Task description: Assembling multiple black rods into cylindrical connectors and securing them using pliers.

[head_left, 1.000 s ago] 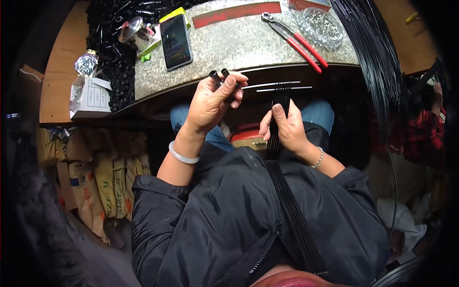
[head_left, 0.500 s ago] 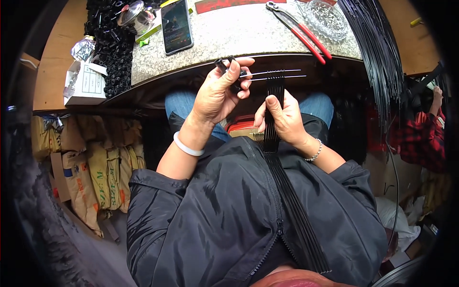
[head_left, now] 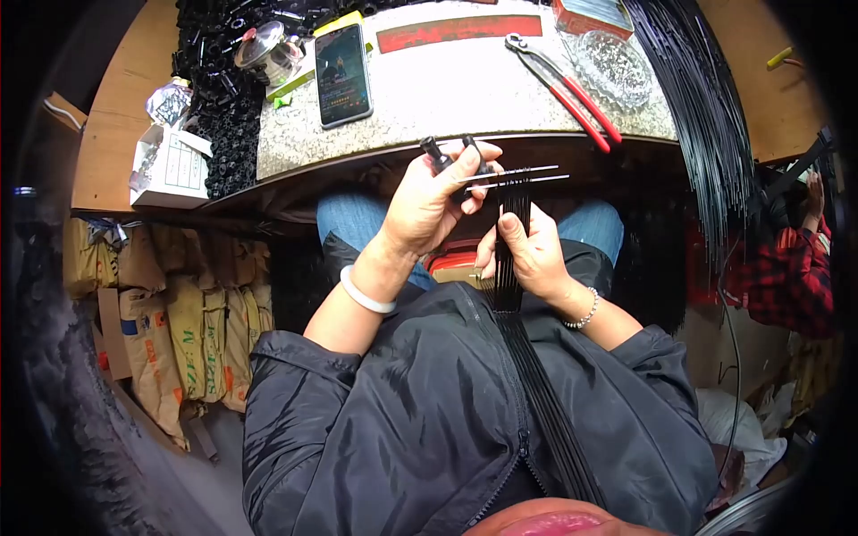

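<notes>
My left hand (head_left: 418,210) is closed around small black cylindrical pieces (head_left: 435,154), one end poking up past the thumb. Two thin metal rods (head_left: 547,177) stick out from it toward the right. They cross the upper ends of a flat row of thin black strips (head_left: 508,295), apparently passing through them. My right hand (head_left: 539,255) pinches this row below the rods, thumb in front. From there the strips hang down over my dark jacket. How the rods sit inside my left hand is hidden by the fingers.
On the bench lie a phone (head_left: 343,76), red-handled pliers (head_left: 576,105), a glass dish (head_left: 615,70) and a red strip (head_left: 458,33). Black tubular parts (head_left: 228,134) heap at left beside a white box (head_left: 174,170). Black rods (head_left: 715,134) overhang the right edge. A person's plaid sleeve (head_left: 791,286) shows at right.
My left hand has come closer to the strips, so less rod shows between them. The whole view has shifted, with the bench now lower in the picture. My right hand keeps its pinch.
</notes>
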A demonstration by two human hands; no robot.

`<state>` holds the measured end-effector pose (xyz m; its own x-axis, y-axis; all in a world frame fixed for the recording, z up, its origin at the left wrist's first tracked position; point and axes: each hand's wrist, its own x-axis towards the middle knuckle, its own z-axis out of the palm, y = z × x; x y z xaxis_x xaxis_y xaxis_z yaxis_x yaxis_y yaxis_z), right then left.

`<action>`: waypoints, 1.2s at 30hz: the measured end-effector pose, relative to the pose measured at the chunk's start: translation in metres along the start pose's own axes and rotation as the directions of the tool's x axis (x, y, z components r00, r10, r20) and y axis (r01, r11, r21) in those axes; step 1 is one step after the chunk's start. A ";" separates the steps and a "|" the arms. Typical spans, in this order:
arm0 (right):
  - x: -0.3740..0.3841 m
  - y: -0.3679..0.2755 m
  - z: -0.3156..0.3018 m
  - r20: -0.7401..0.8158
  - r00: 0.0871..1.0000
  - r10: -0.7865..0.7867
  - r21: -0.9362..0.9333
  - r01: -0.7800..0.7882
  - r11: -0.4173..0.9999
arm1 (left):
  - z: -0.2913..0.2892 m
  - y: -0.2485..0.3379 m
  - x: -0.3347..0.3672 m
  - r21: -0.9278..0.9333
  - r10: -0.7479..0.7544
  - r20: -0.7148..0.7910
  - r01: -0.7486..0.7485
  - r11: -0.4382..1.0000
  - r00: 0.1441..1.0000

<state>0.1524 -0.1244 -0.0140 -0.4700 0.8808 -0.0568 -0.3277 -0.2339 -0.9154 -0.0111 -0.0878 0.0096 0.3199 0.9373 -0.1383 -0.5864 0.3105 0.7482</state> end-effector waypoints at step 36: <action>0.002 0.000 -0.007 -0.022 0.999 0.035 0.038 -0.034 0.999 | 0.008 0.000 0.007 0.126 0.103 -0.126 -0.087 0.988 0.987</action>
<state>0.1566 -0.1198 -0.0171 -0.4632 0.8809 -0.0974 -0.3421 -0.2791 -0.8972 -0.0027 -0.0830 0.0139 0.1613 0.9767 -0.1413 -0.5136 0.2053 0.8331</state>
